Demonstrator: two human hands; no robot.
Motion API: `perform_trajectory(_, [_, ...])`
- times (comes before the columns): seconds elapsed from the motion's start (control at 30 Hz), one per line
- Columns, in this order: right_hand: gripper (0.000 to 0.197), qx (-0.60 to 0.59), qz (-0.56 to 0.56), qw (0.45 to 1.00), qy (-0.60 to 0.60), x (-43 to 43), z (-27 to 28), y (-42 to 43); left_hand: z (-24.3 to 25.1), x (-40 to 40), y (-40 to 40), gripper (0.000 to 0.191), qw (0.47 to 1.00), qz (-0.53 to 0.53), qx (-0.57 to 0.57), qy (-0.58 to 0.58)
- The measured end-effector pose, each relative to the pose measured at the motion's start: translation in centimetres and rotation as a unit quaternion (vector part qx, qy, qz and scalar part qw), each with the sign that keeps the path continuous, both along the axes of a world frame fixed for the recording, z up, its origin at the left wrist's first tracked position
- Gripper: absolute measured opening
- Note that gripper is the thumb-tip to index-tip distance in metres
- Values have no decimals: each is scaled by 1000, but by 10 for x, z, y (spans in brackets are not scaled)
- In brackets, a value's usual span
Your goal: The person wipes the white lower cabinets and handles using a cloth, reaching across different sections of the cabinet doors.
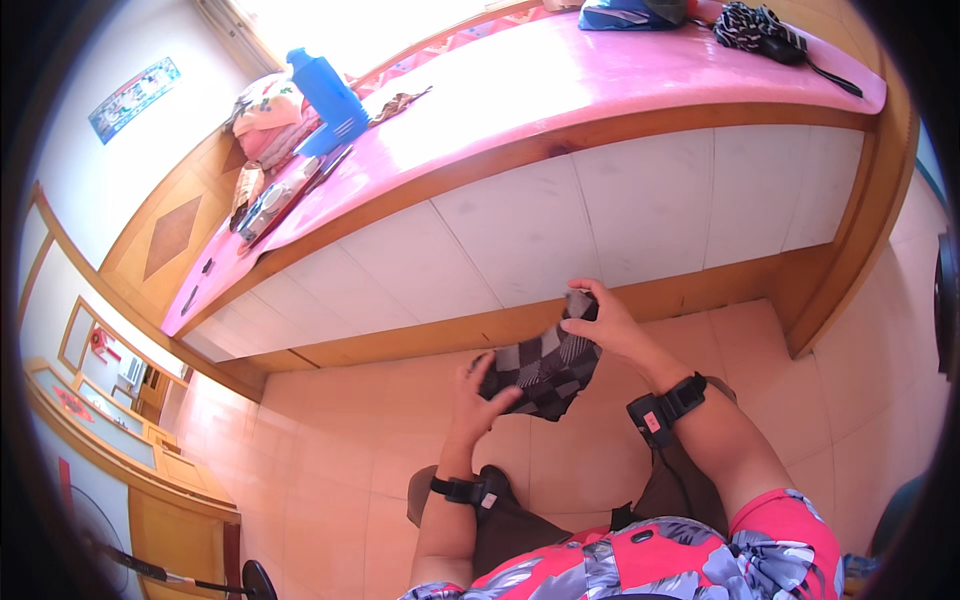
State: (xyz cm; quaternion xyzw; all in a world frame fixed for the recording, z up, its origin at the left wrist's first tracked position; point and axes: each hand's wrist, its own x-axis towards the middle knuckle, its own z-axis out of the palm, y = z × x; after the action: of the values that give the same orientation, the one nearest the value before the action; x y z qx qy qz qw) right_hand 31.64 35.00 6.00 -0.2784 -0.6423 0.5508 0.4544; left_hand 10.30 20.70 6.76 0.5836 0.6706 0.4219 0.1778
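Note:
A piece of black-and-grey checked fabric (544,367) hangs between my two hands, above the tiled floor. My left hand (476,401) grips its left end, thumb towards me and fingers on the far side. At the upper right corner, my right hand (607,319) pinches the cloth between thumb and fingers. Its lower edge droops in the middle. Each wrist wears a black strap with a small device. My knees in brown trousers are below the fabric.
Ahead stands a raised platform with a pink cover (480,120) and a white tiled front (525,225). On it are a blue plastic container (326,90), folded bedding (274,120), a tray of cups (281,199), a blue bag (630,13) and a black-and-white patterned bundle (750,30).

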Motion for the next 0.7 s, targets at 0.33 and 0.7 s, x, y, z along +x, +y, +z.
perform_trajectory(0.33, [43,-102,-93,979,150,-2,2,9,-32,10,-7,28,962,-232,-31,141])
perform_trajectory(0.7, [39,-117,-75,989,57,0,-6,4,-41,-78,6,56,722,-219,-20,-656])
